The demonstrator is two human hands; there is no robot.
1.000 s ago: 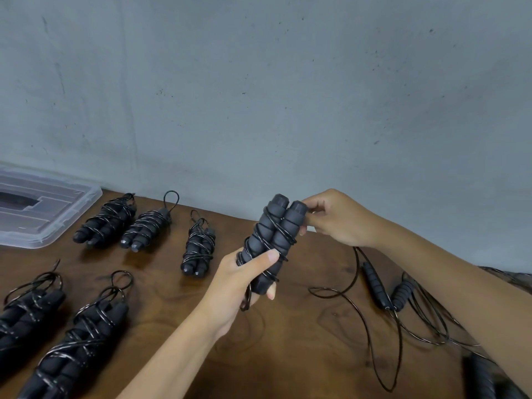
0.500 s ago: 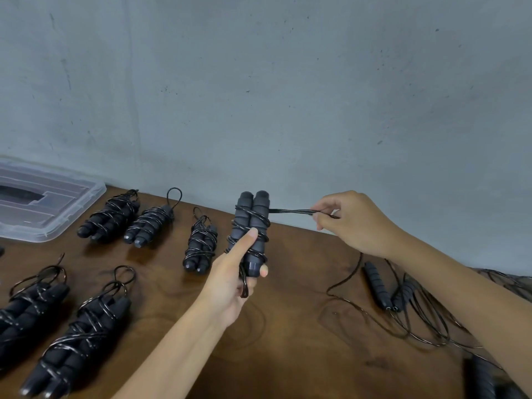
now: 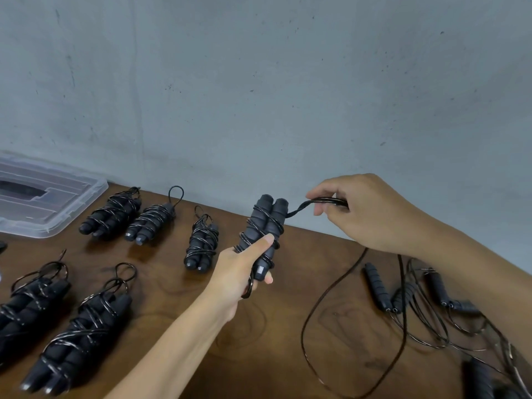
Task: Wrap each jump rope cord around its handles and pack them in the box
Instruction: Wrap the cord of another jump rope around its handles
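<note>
Presently, item held: one pair of jump rope handles (image 3: 263, 231), dark foam, side by side, raised above the wooden table (image 3: 276, 335) near its far edge, where the board meets a grey concrete wall (image 3: 288, 82). Left hand (image 3: 239, 272) grasps the lower half of the pair, thumb laid across the front over several turns of cord. Right hand (image 3: 362, 208) pinches the loose cord (image 3: 316, 204) just beside the handle tops, drawn out to the right; the rest of that cord drops below the wrist and loops over bare table toward the near edge. Stock already wound, lying flat: three bundles in a far row, namely first bundle (image 3: 110, 213), second bundle (image 3: 152, 220), third bundle (image 3: 201, 246); two more at near left, fourth bundle (image 3: 28, 300) and fifth bundle (image 3: 80, 338), the former cut by the frame's left edge. Clear plastic box (image 3: 43, 197) sits at far left against the wall, apart from the first bundle. Unwound ropes (image 3: 417, 295) lie tangled at right, cords spreading to the right frame edge, handles partly under the right forearm. Open wood shows between the third bundle and the tangle, beneath the held pair.
</note>
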